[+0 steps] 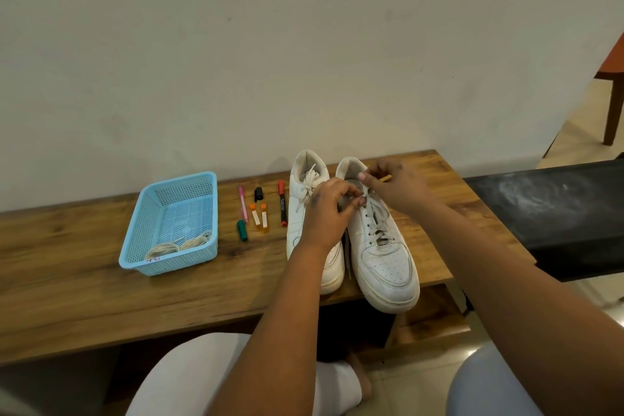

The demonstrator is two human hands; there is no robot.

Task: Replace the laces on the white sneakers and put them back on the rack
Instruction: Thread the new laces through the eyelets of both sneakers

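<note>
On the wooden bench [101, 280], the right sneaker [380, 240]'s old lace [374, 213] is pinched at the top by left hand [326, 209] and right hand [396, 184] fingertips; knot should be loosened gently before unthreading.

A long wooden bench [84, 284] runs along a pale wall [270, 44]. Left of centre, loose pens lie side by side: a pink pen [242, 202], a green-capped marker [242, 230], two orange-capped tubes [259, 217], a small black cap [258, 194] and a red marker [282, 202]. Far right stands a brown chair leg [613, 111].
</note>
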